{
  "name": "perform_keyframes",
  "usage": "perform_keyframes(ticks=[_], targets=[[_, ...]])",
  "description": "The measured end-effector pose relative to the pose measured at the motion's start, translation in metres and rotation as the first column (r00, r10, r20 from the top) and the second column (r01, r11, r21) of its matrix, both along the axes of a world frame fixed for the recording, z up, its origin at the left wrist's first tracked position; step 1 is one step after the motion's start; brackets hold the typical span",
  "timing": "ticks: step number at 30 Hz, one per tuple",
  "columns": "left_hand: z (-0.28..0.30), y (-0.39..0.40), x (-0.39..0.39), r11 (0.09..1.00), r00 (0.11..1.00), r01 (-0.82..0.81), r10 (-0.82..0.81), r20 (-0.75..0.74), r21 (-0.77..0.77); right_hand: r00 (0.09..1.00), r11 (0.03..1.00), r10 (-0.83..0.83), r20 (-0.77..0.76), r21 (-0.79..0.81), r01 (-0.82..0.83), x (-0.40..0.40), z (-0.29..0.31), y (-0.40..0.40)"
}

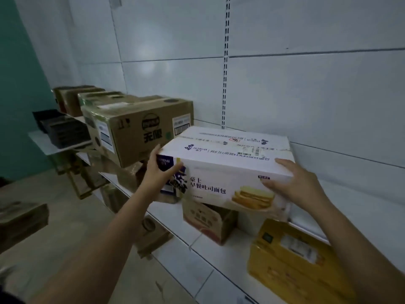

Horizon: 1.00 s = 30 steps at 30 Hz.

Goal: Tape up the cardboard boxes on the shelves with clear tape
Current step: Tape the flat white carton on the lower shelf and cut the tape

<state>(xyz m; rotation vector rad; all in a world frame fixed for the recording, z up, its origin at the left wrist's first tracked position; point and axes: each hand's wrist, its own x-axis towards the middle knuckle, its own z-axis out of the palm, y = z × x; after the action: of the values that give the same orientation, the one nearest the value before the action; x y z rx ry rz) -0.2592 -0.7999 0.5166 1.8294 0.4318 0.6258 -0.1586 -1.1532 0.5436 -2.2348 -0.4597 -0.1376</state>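
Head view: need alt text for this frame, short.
A person's left hand and right hand grip the two near corners of a white bread carton at a white shelf. A brown cardboard box stands beside it on the left; a yellow box and an orange-printed box sit on the shelf below.
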Motion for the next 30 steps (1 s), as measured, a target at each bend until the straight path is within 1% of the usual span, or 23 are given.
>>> perform_keyframes(ticks=[1,3,5,7,10,13,14,17,19,20,21,23,25,27,28,29,30], targets=[[0.002,0.015,0.014,0.994,0.999,0.039,-0.036,-0.034,0.098,0.999,0.999,-0.037,0.008,-0.023,0.037,0.006,0.001,0.016],[0.005,0.04,0.042,0.971,0.993,0.07,-0.045,-0.11,0.228,0.996,0.995,-0.077,0.047,-0.065,0.08,0.015,0.001,0.046],[0.005,0.064,0.068,0.929,0.99,0.02,0.034,-0.139,0.37,0.991,0.99,-0.1,0.087,-0.087,0.108,0.023,-0.001,0.072],[0.004,0.083,0.089,0.859,0.985,-0.001,0.088,-0.145,0.512,0.989,0.985,-0.115,0.091,-0.122,0.126,0.033,-0.001,0.092],[0.008,0.104,0.116,0.763,0.979,0.018,0.118,-0.166,0.646,0.985,0.965,-0.131,0.116,-0.213,0.154,0.046,-0.003,0.116],[0.012,0.12,0.136,0.701,0.96,0.048,0.163,-0.226,0.712,0.976,0.944,-0.157,0.153,-0.269,0.194,0.052,-0.006,0.137],[0.013,0.124,0.142,0.695,0.955,0.061,0.167,-0.244,0.717,0.972,0.934,-0.165,0.165,-0.291,0.208,0.054,-0.006,0.143],[0.018,0.133,0.155,0.714,0.945,0.115,0.136,-0.299,0.69,0.964,0.908,-0.169,0.207,-0.347,0.234,0.058,-0.007,0.155],[0.021,0.138,0.16,0.721,0.936,0.162,0.103,-0.336,0.674,0.966,0.894,-0.152,0.207,-0.388,0.224,0.06,-0.008,0.157],[0.021,0.14,0.161,0.718,0.933,0.182,0.089,-0.348,0.672,0.974,0.91,-0.146,0.175,-0.361,0.202,0.063,-0.007,0.155],[0.021,0.141,0.161,0.715,0.93,0.202,0.074,-0.359,0.669,0.985,0.942,-0.134,0.106,-0.295,0.16,0.066,-0.006,0.151],[0.019,0.144,0.16,0.731,0.924,0.237,0.034,-0.381,0.64,0.995,0.99,-0.1,0.009,-0.102,0.101,0.079,0.0,0.143],[0.019,0.142,0.16,0.79,0.919,0.247,-0.009,-0.393,0.56,0.993,0.993,-0.105,-0.051,0.049,0.108,0.096,0.002,0.132],[0.022,0.128,0.16,0.883,0.931,0.197,-0.033,-0.362,0.425,0.991,0.985,-0.099,-0.094,0.135,0.112,0.109,-0.001,0.125],[0.024,0.117,0.161,0.929,0.94,0.15,-0.028,-0.34,0.338,0.991,0.981,-0.099,-0.086,0.158,0.111,0.115,-0.006,0.123],[0.026,0.103,0.16,0.963,0.946,0.103,-0.018,-0.325,0.248,0.993,0.984,-0.111,-0.029,0.141,0.114,0.119,-0.013,0.123],[0.027,0.09,0.158,0.986,0.947,0.069,-0.017,-0.32,0.152,0.991,0.988,-0.114,0.076,0.111,0.105,0.121,-0.022,0.126]])
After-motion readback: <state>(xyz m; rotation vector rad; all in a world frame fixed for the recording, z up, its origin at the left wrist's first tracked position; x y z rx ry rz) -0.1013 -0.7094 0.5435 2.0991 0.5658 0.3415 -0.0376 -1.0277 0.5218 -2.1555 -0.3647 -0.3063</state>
